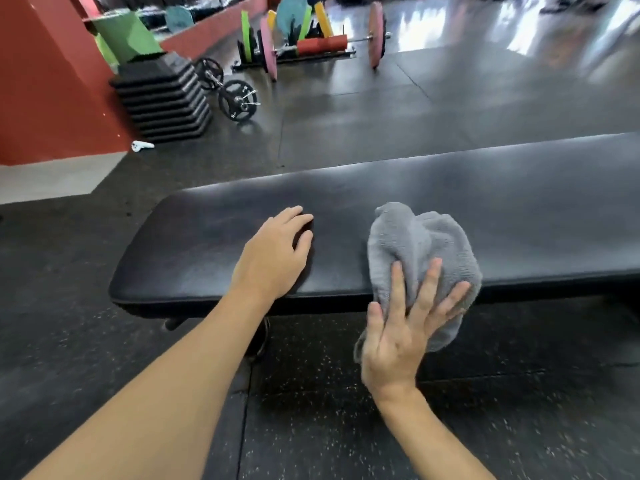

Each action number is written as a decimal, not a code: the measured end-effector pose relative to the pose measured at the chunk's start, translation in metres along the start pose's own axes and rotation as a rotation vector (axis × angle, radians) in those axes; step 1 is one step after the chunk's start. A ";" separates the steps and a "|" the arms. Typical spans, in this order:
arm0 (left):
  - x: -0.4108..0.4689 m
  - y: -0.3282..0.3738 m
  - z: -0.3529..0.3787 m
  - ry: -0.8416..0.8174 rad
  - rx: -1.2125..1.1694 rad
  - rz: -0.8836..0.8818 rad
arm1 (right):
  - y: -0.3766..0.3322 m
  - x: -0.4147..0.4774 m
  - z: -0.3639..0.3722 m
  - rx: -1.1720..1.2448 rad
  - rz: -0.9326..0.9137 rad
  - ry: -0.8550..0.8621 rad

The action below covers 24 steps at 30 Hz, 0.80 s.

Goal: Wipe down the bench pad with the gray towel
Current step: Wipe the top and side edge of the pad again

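The black bench pad (450, 188) runs across the view from centre left to the right edge. My left hand (273, 254) rests flat on the pad near its left end, fingers curled slightly, holding nothing. A crumpled gray towel (415, 237) lies over the pad's near edge and hangs down the front. My right hand (405, 334) presses against the hanging part of the towel with its fingers spread apart, palm toward the bench's front side.
Dark rubber gym floor (311, 410) surrounds the bench. A stack of black step platforms (162, 95) and a small black-plated barbell (235, 98) sit at the back left by a red wall (45, 81). A barbell with pink plates (322, 43) and a plate rack stand farther back.
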<state>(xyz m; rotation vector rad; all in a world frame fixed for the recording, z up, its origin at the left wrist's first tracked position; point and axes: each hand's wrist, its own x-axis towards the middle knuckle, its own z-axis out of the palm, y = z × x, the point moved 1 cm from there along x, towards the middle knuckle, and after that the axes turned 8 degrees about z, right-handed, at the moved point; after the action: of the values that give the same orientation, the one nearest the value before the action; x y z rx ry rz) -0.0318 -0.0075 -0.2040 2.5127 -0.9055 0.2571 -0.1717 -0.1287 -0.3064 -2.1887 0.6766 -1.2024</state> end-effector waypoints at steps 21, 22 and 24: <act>0.075 0.183 0.101 -0.145 -0.090 0.310 | 0.107 0.129 -0.083 0.333 0.566 0.516; 0.081 0.189 0.107 -0.139 -0.062 0.307 | 0.115 0.135 -0.090 0.334 0.568 0.522; 0.087 0.193 0.114 -0.136 -0.018 0.297 | 0.130 0.144 -0.102 0.311 0.575 0.523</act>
<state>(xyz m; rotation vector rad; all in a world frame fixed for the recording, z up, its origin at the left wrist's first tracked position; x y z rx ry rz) -0.0867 -0.2419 -0.2081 2.3958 -1.3320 0.1702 -0.2132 -0.3397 -0.2624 -1.2916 1.1432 -1.4360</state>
